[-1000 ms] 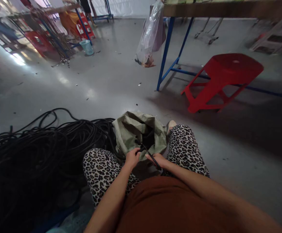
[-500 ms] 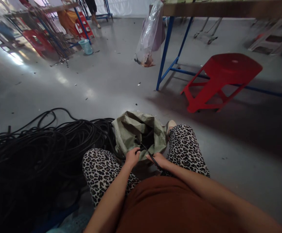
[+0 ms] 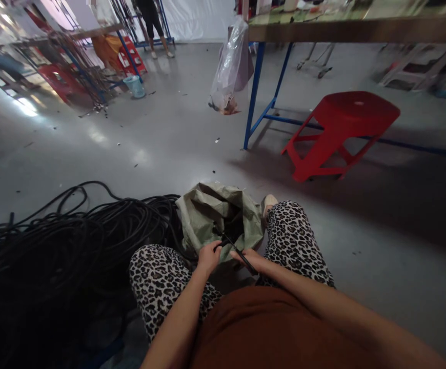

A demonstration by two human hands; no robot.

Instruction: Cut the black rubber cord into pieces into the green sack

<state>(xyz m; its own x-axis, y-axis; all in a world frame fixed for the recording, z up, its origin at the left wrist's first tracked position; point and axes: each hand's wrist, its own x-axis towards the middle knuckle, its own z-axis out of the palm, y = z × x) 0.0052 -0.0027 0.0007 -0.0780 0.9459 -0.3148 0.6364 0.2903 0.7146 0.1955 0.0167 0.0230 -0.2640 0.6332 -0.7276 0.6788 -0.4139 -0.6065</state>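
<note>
The olive sack [image 3: 193, 221] gapes between the knees [image 3: 151, 264] — seemingly so its mouth sits beneath the work. The left hand [image 3: 209, 257] has its fingers narrowed, apparently pinching a dark tube end [image 3: 217, 247]; the right hand [image 3: 249, 260] grips a black-handled tool [image 3: 246, 262], tip angled sackward. Black tubing [image 3: 103, 225] lies heaped beside the left knee, probably for easy reach.

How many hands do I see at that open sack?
2: the left hand at the near rim of the sack, and the right hand beside it, holding a slim dark tool. None seem hidden.
</note>
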